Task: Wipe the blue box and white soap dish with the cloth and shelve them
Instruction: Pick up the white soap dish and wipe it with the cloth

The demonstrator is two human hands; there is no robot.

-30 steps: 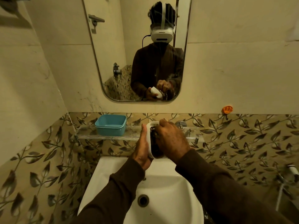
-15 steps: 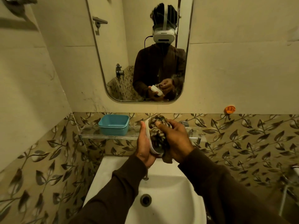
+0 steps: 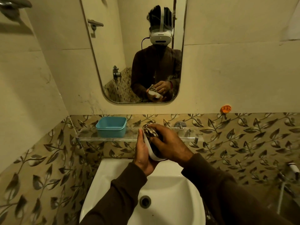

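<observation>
Soap dish: the white soap dish point(image 3: 150, 151) is held above the sink, tipped on edge so its open side faces right; only its left wall and lower rim show as a white curved band.
Hidden part: the inside of the dish is covered by the cloth and the right hand, so its state cannot be judged.
Cloth: the cloth point(image 3: 150, 131), patterned dark and pale, is bunched into the dish; its top pokes out above the fingers, the rest is out of sight.
Left grip: the left hand point(image 3: 142, 153) cups the dish from behind and below, fingers closed around its back.
Right grip: the right hand point(image 3: 168, 143) is closed on the cloth, pressing it into the dish.
Blue box: the blue box point(image 3: 111, 127) stands upright and open on the left part of the glass shelf point(image 3: 191, 138), well apart from the hands.
Shelf: clear, hard to trace; its middle stretch is blocked by the hands.
Sink: the white sink point(image 3: 191, 189) lies below, partly covered by both dark sleeves, its near rim cut off by the frame.
Mirror: the mirror point(image 3: 97, 62) repeats the person holding dish and cloth, small and dim.
Wall: an orange hook point(image 3: 226, 108) sits to the right above the leaf-patterned tiles.
</observation>
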